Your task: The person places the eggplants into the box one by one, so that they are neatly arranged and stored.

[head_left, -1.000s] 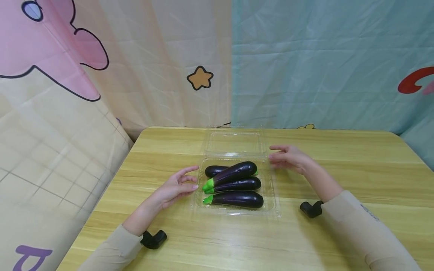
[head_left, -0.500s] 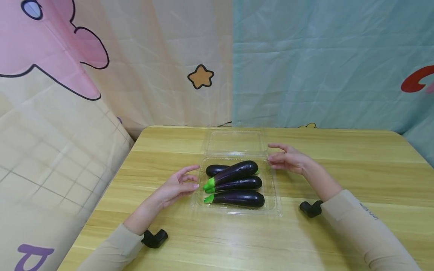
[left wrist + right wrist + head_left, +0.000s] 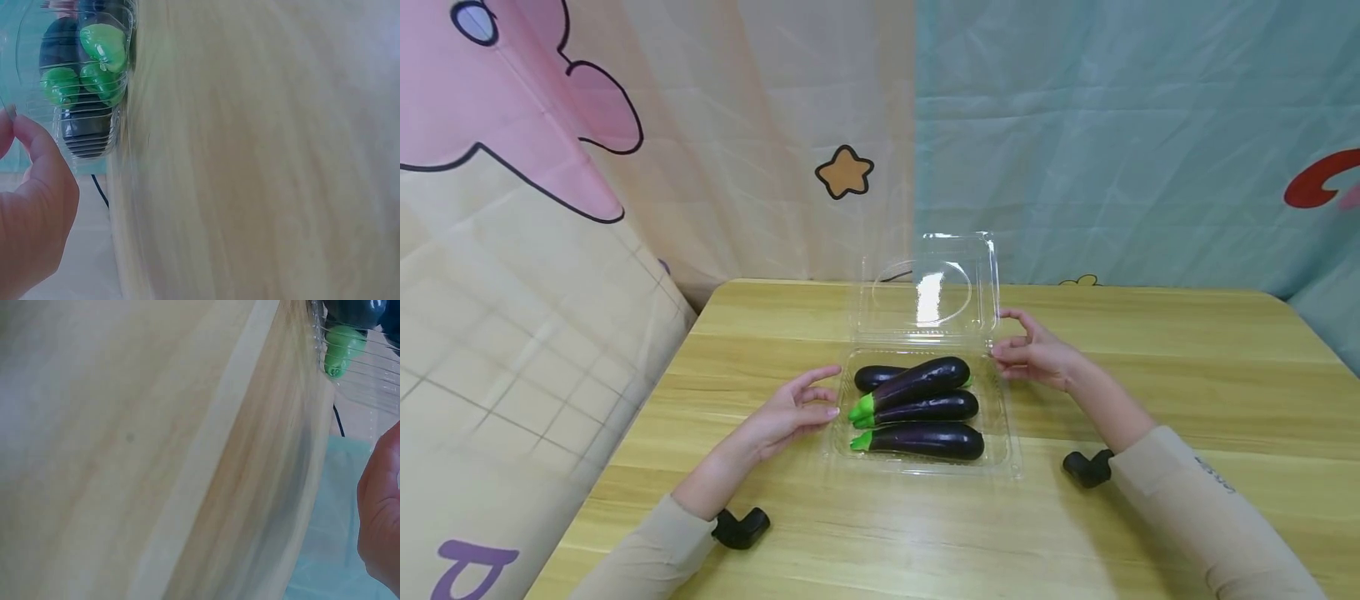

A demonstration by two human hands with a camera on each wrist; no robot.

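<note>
In the middle of the table stands a clear plastic clamshell container point(image 3: 1003, 442). Several glossy eggplants point(image 3: 928, 440) with green stems lie in its base, one resting across others. The lid point(image 3: 880, 321) is tilted up at the back and catches a bright reflection. At the base's left rim, my left hand point(image 3: 781, 419) pinches the edge between thumb and finger; the left wrist view shows these tips together. My right hand point(image 3: 1037, 354) is at the right side by the hinge, its index finger extended against the lid's edge. Its fingertips are out of the right wrist view.
The light wooden table point(image 3: 1172, 358) reaches back to a hanging cloth point(image 3: 1075, 150) printed with cartoon figures. Black angled wrist pieces point(image 3: 741, 528) hang beside both sleeves, close above the tabletop.
The lid has swung up from lying back on the table to a raised tilt. My right index finger has shifted slightly along with it; my left hand has stayed in place.
</note>
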